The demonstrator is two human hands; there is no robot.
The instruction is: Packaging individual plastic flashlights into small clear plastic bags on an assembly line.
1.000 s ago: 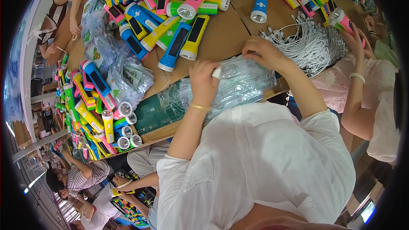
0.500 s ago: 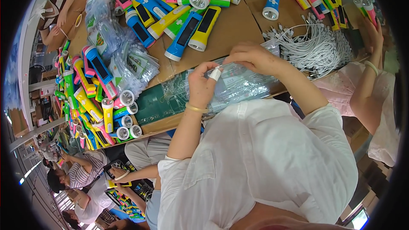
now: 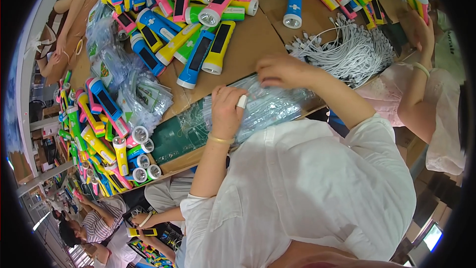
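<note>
My left hand (image 3: 227,110) rests on a stack of clear plastic bags (image 3: 270,104) at the table's near edge and pinches a small white piece (image 3: 242,101) between its fingers. Just to the right, my right hand (image 3: 281,71) presses on the top of the same stack with curled fingers. A blue flashlight (image 3: 197,58) and a yellow flashlight (image 3: 219,47) lie on the brown table (image 3: 253,39) just beyond my hands.
Many coloured flashlights (image 3: 106,129) pile along the left and far side. A heap of white cables (image 3: 349,52) lies at the right. Another person's hand (image 3: 419,27) holds flashlights at the far right. More people sit at lower left and upper left.
My right hand has slid left and lower across the bag stack. My left hand stays on the bags with the white piece.
</note>
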